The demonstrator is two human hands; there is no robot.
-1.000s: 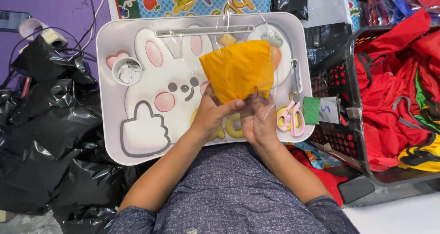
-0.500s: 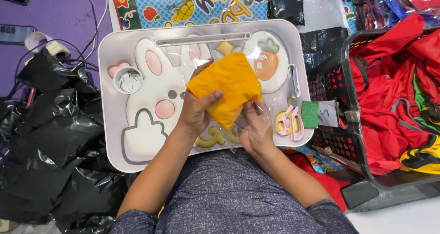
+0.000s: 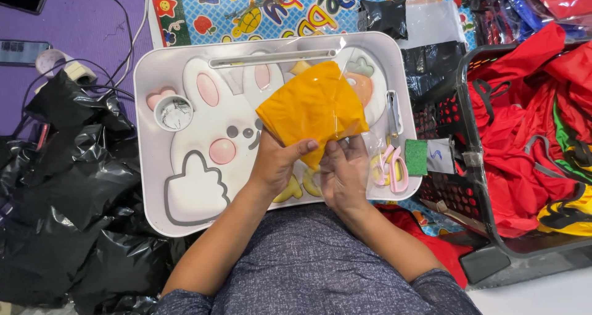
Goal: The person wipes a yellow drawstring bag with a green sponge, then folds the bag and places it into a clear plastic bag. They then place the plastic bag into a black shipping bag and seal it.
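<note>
Orange folded cloth (image 3: 313, 108) in a clear bag lies just beyond both hands, left hand (image 3: 276, 161) clamping its near edge, right hand (image 3: 344, 173) pinching the plastic beside it.

1 lap tray (image 3: 154, 185), 1 orange cloth (image 3: 311, 105), 1 pink scissors (image 3: 388, 165), 1 black basket (image 3: 468, 185), 2 hands (image 3: 311, 167).

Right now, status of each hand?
Left hand: closed on the folded orange cloth.
Right hand: gripping the clear plastic bag around the cloth.
</note>
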